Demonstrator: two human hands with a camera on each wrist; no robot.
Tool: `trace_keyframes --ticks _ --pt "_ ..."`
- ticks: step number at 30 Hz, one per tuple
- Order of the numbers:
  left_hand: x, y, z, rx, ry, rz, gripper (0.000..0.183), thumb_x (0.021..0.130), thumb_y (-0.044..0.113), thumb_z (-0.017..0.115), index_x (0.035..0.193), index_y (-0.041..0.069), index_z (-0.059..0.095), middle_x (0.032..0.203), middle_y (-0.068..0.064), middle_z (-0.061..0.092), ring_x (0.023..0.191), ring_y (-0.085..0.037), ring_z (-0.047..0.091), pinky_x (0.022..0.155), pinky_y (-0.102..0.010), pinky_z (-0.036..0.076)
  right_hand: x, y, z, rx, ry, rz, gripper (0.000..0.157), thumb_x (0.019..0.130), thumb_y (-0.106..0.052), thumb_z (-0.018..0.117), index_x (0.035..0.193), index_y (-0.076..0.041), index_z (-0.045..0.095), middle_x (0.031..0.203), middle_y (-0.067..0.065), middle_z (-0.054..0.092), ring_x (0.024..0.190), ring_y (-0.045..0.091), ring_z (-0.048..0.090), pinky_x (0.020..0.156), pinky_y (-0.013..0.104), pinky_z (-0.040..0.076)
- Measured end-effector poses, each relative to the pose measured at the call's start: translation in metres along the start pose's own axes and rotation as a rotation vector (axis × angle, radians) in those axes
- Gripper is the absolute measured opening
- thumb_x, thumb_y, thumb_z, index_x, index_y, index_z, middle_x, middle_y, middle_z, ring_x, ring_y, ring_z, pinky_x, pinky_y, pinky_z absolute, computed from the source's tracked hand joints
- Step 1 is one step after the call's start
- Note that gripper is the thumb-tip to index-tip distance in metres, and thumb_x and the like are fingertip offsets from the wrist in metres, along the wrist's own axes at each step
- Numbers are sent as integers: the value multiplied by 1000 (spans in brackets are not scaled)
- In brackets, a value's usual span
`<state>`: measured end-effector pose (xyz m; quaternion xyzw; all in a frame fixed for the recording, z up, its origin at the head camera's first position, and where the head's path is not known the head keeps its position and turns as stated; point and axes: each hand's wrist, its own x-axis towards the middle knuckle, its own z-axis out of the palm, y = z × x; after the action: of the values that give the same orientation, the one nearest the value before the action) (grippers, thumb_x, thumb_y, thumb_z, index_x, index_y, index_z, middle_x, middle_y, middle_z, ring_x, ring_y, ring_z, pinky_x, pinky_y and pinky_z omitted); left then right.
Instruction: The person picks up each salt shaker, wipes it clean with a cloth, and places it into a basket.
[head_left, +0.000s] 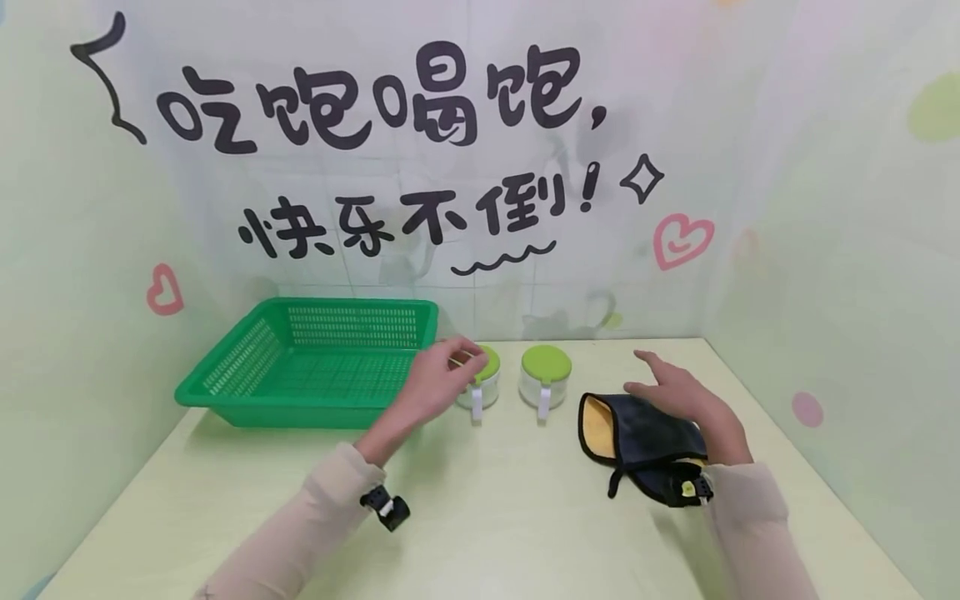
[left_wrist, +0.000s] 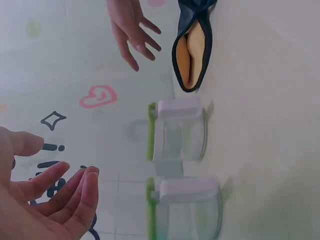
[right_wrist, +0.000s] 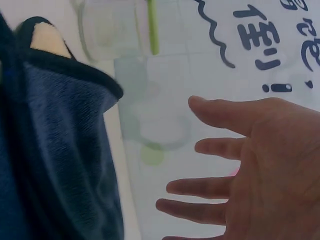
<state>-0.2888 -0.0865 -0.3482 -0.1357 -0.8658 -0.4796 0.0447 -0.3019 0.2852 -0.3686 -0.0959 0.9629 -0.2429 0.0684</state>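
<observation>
My left hand (head_left: 438,379) hovers between the green basket and the left jar (head_left: 486,392), overlapping the jar's lime-green lid in the head view. Its fingers (left_wrist: 82,200) are loosely bent with nothing between them, apart from the jars in the left wrist view. Both jars are clear with a pale handle facing me; the right jar (head_left: 545,379) stands beside the left one. Over a folded cloth (head_left: 648,429), dark blue outside, yellow inside, with black edging and a loop, hangs my right hand (head_left: 686,400). Spread and relaxed, its fingers (right_wrist: 200,187) hold nothing.
A green plastic basket (head_left: 300,419) with perforated walls stands at the back left of the pale table (head_left: 510,517). Behind it rises a white backdrop (head_left: 420,183) with black lettering and pink hearts. Side walls close off the left and right.
</observation>
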Motion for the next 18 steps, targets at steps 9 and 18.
trace_keyframes --ticks 9,18 --pt "-5 -6 45 -207 -61 -79 27 103 29 62 119 8 68 108 -15 73 92 -29 74 75 -33 62 -1 24 10 -21 3 87 72 104 -34 58 154 11 31 148 41 44 133 58 48 104 66 45" --pt "7 -19 77 -322 -90 -178 35 103 28 61 127 3 63 125 -23 70 103 -34 72 79 -35 62 -2 44 8 -40 20 150 74 97 -33 68 145 16 41 145 43 43 128 60 47 101 65 47"
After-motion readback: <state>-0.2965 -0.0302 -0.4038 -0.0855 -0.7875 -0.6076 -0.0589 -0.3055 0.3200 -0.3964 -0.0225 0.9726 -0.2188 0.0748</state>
